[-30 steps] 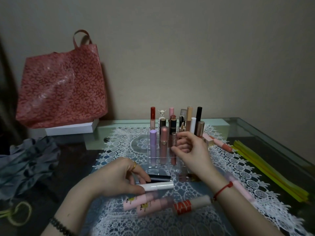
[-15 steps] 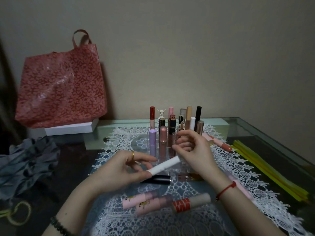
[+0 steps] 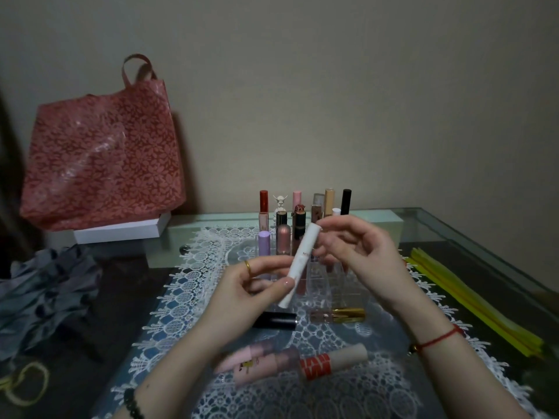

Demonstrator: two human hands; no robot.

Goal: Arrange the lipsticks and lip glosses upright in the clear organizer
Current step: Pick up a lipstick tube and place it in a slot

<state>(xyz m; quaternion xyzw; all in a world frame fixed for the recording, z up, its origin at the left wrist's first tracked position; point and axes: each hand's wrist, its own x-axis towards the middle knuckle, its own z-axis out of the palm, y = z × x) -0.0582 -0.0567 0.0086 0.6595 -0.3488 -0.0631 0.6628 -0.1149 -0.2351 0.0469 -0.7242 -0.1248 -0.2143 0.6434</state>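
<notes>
My left hand (image 3: 242, 293) pinches the lower end of a white lip tube (image 3: 299, 264), which tilts up to the right in front of the clear organizer (image 3: 348, 294). The fingertips of my right hand (image 3: 360, 255) touch the tube near its middle. Several lipsticks and glosses stand upright in the organizer's back rows, among them a lilac one (image 3: 264, 247) and a black one (image 3: 345, 202). On the lace mat lie a black tube (image 3: 276, 320), a gold-capped gloss (image 3: 338, 315), two pink tubes (image 3: 257, 362) and a red-banded tube (image 3: 331, 359).
A red patterned bag (image 3: 99, 158) stands on a white box (image 3: 121, 231) at the back left. Grey cloth (image 3: 42, 294) lies at the left. Yellow strips (image 3: 475, 300) run along the glass table's right side. A pale long box (image 3: 211, 234) sits behind the organizer.
My left hand lifted the white tube off the mat and raised it toward upright in front of the organizer. My right hand came to meet it.
</notes>
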